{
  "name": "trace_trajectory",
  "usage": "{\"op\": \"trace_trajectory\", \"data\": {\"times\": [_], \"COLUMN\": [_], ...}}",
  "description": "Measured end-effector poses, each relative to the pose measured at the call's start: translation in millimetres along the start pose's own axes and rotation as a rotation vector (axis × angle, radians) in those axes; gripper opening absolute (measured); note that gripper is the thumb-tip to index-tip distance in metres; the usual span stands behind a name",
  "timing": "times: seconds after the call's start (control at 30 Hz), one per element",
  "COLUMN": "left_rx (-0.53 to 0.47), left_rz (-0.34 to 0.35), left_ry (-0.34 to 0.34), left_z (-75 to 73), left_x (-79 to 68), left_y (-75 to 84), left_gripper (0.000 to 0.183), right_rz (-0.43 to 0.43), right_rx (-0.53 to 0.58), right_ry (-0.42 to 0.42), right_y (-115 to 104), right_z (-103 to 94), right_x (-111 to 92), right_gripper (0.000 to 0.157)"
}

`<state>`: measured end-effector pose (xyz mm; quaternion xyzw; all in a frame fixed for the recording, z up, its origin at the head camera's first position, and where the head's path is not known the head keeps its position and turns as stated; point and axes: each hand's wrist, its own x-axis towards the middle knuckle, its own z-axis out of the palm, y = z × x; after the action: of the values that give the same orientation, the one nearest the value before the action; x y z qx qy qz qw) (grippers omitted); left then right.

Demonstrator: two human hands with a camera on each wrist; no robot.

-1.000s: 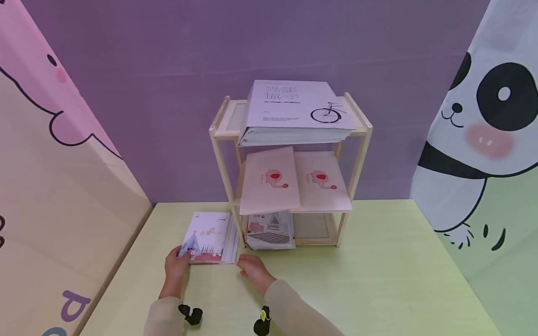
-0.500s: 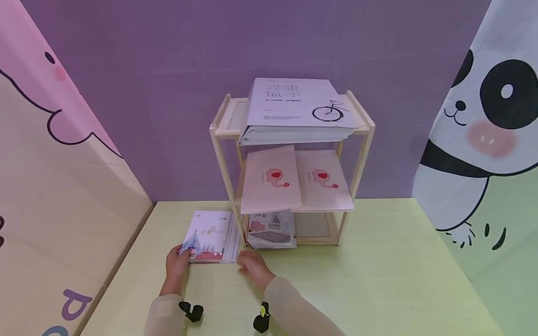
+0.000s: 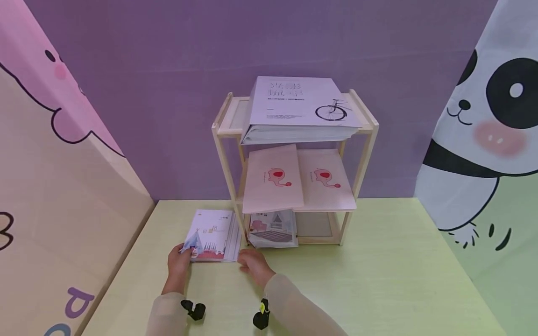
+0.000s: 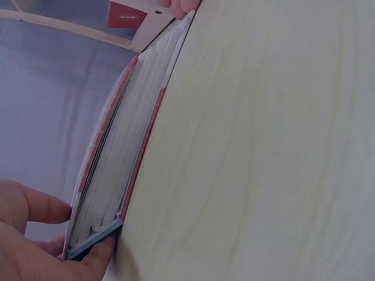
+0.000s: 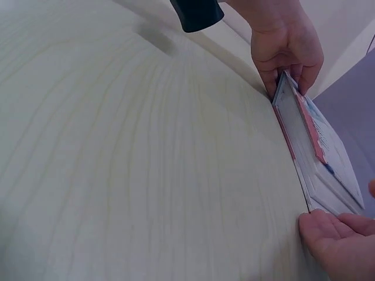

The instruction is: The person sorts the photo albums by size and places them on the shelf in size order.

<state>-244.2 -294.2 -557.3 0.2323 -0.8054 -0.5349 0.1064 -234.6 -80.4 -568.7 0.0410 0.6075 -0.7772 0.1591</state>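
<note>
A white-covered book (image 3: 212, 233) with a pink lower band and a blue tent picture lies on the table, left of the small wooden shelf. My left hand (image 3: 180, 263) grips its left edge; in the left wrist view the thumb is beneath the spine and the fingers (image 4: 47, 208) are against the upper cover. At the book's lower right corner is my right hand (image 3: 255, 267), fingers curled, pinching the edge of the bottom cover. Its fingertips (image 5: 319, 225) show at that corner in the right wrist view. The upper cover and pages slant back, leaving the bottom cover's edge exposed.
The three-tier wooden shelf (image 3: 363, 168) stands close right of the book. A thick white book (image 3: 298, 105) lies on top, two pink elephant booklets (image 3: 273, 191) overhang the middle tier, and another book (image 3: 273, 231) sits on the bottom tier. Purple cloth (image 3: 180, 116) hangs behind the table (image 3: 399, 270).
The head view has shifted slightly, so the scene sits a little further right and higher. Both hands stay at the book's edges, and the book keeps its place beside the shelf.
</note>
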Motion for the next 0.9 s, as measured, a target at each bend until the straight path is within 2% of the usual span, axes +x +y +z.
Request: {"op": "trace_trajectory", "data": {"times": [0.07,0.3,0.5,0.7,0.8,0.9], "left_rx": [-0.002,-0.005,0.000,0.016,0.019,0.016], "left_rz": [-0.008,-0.021,-0.031,-0.016,-0.002,0.015], "left_ry": [-0.004,0.021,0.026,0.030,0.026,0.009], "left_z": [0.0,0.2,0.8,-0.1,-1.2,-2.7], "left_x": [-0.4,-1.9,-4.3,-8.8,-12.7,-17.0], "left_y": [1.5,1.9,1.3,1.0,0.1,-1.0], "left_gripper": [0.048,0.047,0.047,0.046,0.045,0.045], "right_rz": [0.002,0.004,-0.078,-0.040,-0.103,-0.177], "right_rx": [-0.005,-0.026,-0.008,-0.019,-0.050,-0.052], "right_ry": [-0.006,0.004,0.055,0.093,0.113,0.102], "right_y": [-1,-6,-6,-15,10,66], "right_z": [1.0,5.0,8.0,10.8,6.9,-6.9], "right_x": [2,3,-4,-11,8,57], "right_gripper": [0.009,0.029,0.033,0.033,0.027,0.018]}}
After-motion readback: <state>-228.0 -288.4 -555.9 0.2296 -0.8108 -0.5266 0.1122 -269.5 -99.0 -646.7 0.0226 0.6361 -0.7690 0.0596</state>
